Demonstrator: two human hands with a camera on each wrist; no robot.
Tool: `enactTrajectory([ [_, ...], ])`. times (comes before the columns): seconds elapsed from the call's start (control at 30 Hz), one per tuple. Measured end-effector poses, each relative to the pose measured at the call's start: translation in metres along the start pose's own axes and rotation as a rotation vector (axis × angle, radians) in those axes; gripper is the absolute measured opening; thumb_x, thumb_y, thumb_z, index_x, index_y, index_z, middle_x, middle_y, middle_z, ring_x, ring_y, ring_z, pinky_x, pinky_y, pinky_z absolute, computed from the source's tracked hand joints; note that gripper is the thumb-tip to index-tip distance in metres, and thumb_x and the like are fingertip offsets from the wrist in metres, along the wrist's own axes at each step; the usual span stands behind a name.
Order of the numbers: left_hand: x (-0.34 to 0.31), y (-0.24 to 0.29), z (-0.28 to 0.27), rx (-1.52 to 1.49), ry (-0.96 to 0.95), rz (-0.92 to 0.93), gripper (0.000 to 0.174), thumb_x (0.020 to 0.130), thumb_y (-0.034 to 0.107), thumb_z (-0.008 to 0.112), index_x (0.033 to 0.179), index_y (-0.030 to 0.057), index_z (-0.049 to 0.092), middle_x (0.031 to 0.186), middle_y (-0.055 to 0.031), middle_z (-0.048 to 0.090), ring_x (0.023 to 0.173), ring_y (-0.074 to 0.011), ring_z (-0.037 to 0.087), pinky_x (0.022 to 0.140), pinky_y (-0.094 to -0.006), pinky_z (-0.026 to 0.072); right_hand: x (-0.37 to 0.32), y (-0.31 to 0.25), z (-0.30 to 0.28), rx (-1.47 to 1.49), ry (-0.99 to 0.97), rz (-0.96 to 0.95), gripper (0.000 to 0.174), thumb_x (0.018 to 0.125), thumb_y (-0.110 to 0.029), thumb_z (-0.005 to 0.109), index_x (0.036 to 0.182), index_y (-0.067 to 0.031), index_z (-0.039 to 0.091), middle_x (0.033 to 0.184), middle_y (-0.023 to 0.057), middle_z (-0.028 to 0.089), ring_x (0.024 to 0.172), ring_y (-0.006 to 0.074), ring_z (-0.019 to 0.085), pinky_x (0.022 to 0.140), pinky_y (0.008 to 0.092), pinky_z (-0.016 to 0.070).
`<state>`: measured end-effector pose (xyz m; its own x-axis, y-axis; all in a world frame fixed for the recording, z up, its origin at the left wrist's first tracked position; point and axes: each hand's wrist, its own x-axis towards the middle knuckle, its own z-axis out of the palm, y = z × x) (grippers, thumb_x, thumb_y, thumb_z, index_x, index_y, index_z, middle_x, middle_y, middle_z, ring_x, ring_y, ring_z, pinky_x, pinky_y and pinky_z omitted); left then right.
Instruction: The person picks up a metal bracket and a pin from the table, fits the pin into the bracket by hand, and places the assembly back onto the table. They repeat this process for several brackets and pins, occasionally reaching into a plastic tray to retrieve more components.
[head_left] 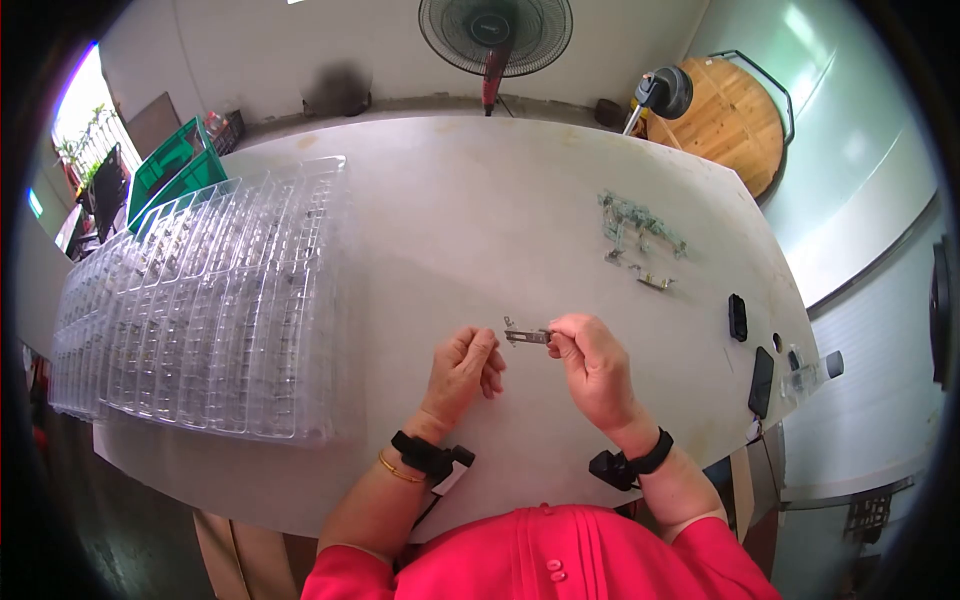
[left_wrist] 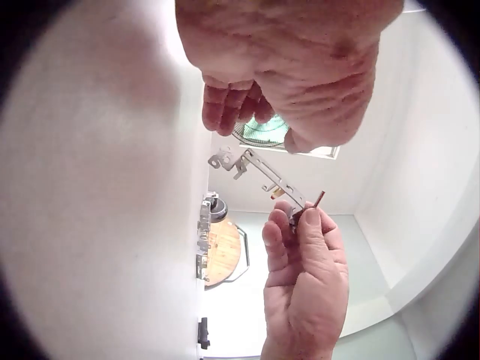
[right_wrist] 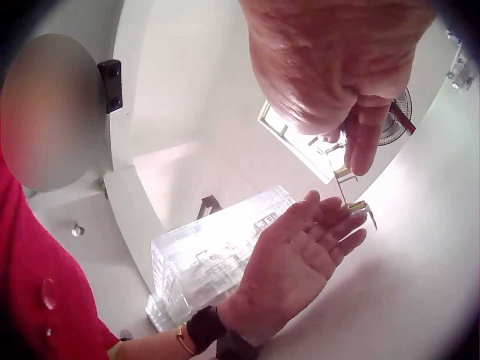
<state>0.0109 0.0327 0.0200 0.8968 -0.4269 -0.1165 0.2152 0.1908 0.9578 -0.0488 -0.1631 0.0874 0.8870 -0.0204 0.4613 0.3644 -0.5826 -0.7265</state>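
A slim metal bracket (head_left: 526, 337) with a slotted body and bent tabs is held above the white table. My right hand (head_left: 594, 368) pinches one end of it between thumb and fingers. In the left wrist view, the bracket (left_wrist: 271, 177) slants up from the right fingertips, and a short brownish pin juts out beside the thumb. My left hand (head_left: 462, 372) is at the bracket's free end. The right wrist view shows the left palm (right_wrist: 289, 259) turned up, fingers loosely extended, with the bracket's bent end overlapping the fingertips.
Stacked clear plastic trays (head_left: 230, 300) cover the table's left side, with a green crate (head_left: 175, 170) behind. Several small metal parts (head_left: 640, 225) lie at the back right. A black object (head_left: 738, 318), a phone (head_left: 761, 382) and a clear bottle (head_left: 808, 378) are by the right edge.
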Motion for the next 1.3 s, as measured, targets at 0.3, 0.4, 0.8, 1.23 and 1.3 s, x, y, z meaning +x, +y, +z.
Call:
enactTrajectory([
  [0.3,0.005,-0.003,0.004,-0.483,-0.166,-0.156,0.027,0.105,0.027,0.051,0.115,0.0024,0.054,0.101,-0.0139,0.069,0.082,-0.0178,0.069,0.069,-0.0298,0.0572,-0.02,-0.023,0.016,-0.259,-0.237,-0.325,0.021,0.084,0.001,0.064,0.103,-0.0072,0.063,0.115,0.0133,0.062,0.097,0.0321,0.066,0.075,0.0383,0.0559],
  [0.4,0.005,-0.004,0.001,-0.528,-0.166,-0.137,0.022,0.104,0.021,0.051,0.117,0.0038,0.054,0.101,-0.0131,0.069,0.084,-0.0172,0.068,0.073,-0.0298,0.0562,-0.024,-0.028,0.024,-0.278,-0.305,-0.341,0.016,0.085,-0.003,0.066,0.1,-0.0088,0.065,0.117,0.014,0.061,0.101,0.0334,0.064,0.079,0.0398,0.0552],
  [0.8,0.008,-0.004,-0.004,-0.478,-0.241,-0.122,0.024,0.102,0.019,0.053,0.12,0.0044,0.055,0.086,-0.0094,0.067,0.063,-0.0135,0.062,0.058,-0.0251,0.0508,-0.005,-0.025,0.007,-0.113,-0.122,0.238,0.007,0.093,-0.013,0.065,0.097,-0.0065,0.064,0.066,0.0119,0.061,0.058,0.0286,0.063,0.054,0.0366,0.0472],
  [1.23,0.003,0.002,0.001,-0.211,-0.207,-0.032,0.022,0.101,0.02,0.056,0.118,0.0057,0.056,0.08,-0.0041,0.064,0.059,-0.0066,0.053,0.053,-0.0195,0.0419,-0.002,-0.014,0.011,-0.197,-0.136,0.217,0.011,0.096,-0.016,0.061,0.098,-0.0049,0.061,0.068,0.0138,0.064,0.06,0.0311,0.065,0.056,0.0395,0.0486],
  [1.3,0.0,0.004,0.002,-0.199,-0.2,-0.036,0.022,0.101,0.02,0.056,0.118,0.0056,0.056,0.081,-0.0037,0.064,0.06,-0.0061,0.053,0.053,-0.0193,0.0414,-0.001,-0.016,0.01,-0.2,-0.157,0.239,0.012,0.096,-0.016,0.06,0.1,-0.0042,0.061,0.069,0.014,0.065,0.062,0.031,0.066,0.058,0.0395,0.0493],
])
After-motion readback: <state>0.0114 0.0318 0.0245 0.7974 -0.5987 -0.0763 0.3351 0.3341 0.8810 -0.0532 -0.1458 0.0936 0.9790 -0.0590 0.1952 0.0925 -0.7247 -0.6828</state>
